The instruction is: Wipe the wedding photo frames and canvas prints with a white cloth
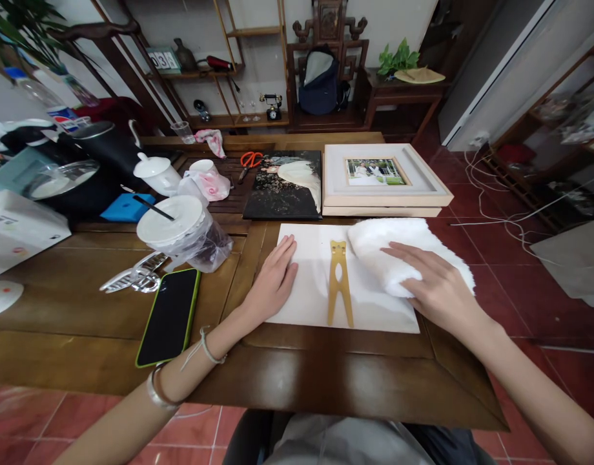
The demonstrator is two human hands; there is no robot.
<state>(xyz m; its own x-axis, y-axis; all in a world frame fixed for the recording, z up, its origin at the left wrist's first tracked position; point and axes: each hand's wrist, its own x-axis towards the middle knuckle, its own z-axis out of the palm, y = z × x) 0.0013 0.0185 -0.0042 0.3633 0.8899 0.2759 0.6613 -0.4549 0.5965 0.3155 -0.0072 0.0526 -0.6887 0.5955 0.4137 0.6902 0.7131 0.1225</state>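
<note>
The work looks under way, unfinished: the gold stand [338,258] lies on the board [307,287] on the tabletop [287,371], left grip [275,276] flat, unclosed at the board's left edge, right grip [432,281] over the cloth [374,258], pinching or not I cannot tell.

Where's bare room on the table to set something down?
Left of the phone, the table is bare to its near edge; so is a strip between white sheet and edge. Gold piece, towel, left hand occupy the sheet. Beyond the phone, clip, cup and blue box crowd.
</note>
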